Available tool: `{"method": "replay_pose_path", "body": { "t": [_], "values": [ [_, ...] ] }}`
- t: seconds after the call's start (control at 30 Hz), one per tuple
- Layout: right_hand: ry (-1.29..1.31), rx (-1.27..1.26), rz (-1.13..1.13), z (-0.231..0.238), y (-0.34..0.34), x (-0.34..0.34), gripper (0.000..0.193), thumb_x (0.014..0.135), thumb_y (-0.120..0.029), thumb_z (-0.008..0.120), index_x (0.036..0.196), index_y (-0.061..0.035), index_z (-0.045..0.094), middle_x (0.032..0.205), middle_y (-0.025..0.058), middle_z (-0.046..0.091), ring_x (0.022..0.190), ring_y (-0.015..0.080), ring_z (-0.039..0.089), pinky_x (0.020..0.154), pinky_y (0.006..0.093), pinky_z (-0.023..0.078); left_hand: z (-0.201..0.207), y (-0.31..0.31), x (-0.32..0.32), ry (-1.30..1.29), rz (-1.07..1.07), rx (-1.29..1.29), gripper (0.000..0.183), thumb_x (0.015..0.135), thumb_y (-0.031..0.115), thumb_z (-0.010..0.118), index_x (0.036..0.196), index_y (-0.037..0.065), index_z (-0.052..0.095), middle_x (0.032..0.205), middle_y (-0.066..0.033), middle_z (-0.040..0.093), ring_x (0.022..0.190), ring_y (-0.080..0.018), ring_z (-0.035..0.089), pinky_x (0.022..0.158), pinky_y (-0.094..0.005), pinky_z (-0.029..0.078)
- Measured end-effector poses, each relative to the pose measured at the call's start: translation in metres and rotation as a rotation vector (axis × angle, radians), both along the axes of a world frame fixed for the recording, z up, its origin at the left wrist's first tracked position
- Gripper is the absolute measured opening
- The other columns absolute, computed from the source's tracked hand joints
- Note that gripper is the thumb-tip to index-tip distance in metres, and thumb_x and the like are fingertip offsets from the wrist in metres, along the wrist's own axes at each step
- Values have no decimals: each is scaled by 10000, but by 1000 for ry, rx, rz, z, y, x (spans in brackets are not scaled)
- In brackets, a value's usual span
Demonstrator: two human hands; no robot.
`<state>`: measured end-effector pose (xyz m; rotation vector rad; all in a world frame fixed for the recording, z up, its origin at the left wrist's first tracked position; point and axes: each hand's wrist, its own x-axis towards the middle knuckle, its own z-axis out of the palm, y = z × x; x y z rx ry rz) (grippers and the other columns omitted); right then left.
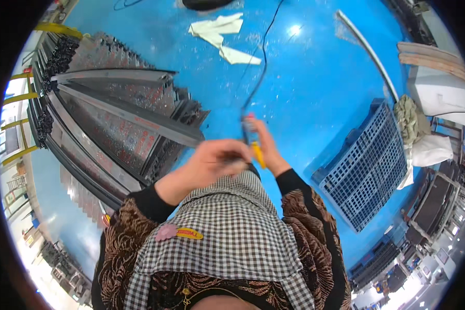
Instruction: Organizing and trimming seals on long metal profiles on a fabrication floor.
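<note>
My right hand (269,151) is wrapped round a slim handheld item (257,147), grey in the middle with a yellow lower end and a red top. Its exact kind is not clear. A dark strip or cable shows beside its upper part. Close by on the left, my left hand (211,161) is smeared by motion. Its fingers look curled, with something dark at the fingertips that I cannot make out. Both hands are in front of the black-and-white checked apron (227,222).
Long dark metal profiles (129,116) are stacked at the left. A blue plastic grid pallet (367,165) lies at the right, near a crumpled green cloth (412,119). A black cable (264,51) and white scraps (222,36) lie on the blue floor (305,77).
</note>
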<state>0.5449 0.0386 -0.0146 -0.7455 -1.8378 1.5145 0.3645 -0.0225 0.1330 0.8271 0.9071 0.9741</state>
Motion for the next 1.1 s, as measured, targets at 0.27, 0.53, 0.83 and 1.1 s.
{"method": "replay_pose_path", "body": {
  "t": [0.27, 0.53, 0.83, 1.1],
  "values": [
    [395, -328, -171, 67, 26, -96, 480, 727, 13, 561, 1188, -107, 501, 1135, 148, 550, 1026, 299, 546, 858, 407, 455, 113, -39, -44, -408, 460, 429, 600, 943, 466, 384, 564, 22, 524, 428, -55, 485, 307, -172, 388, 398, -332, 410],
    [1254, -989, 151, 137, 83, -99, 258, 778, -13, 524, 1022, -74, 577, 986, 196, 605, 879, 360, 593, 810, 482, 479, 116, -155, -48, -223, 809, 365, 423, 950, 349, 469, 759, -5, 600, 495, -54, 483, 351, -154, 367, 374, -290, 346],
    [747, -232, -396, 76, 214, 157, 179, 692, -27, 458, 792, 5, 603, 723, 139, 606, 694, 299, 610, 735, 445, 531, 4, -561, -276, -381, 1453, 358, 128, 929, 163, 541, 949, 36, 545, 611, 4, 438, 528, -92, 410, 497, -243, 383],
    [40, -78, -577, 117, 243, 620, 213, 752, -82, 505, 958, -42, 539, 762, 130, 605, 674, 290, 601, 674, 428, 512, -5, -319, -297, -584, 1267, 395, 152, 918, 146, 558, 1010, 25, 552, 639, -2, 455, 564, -82, 439, 545, -224, 411]
  ]
}}
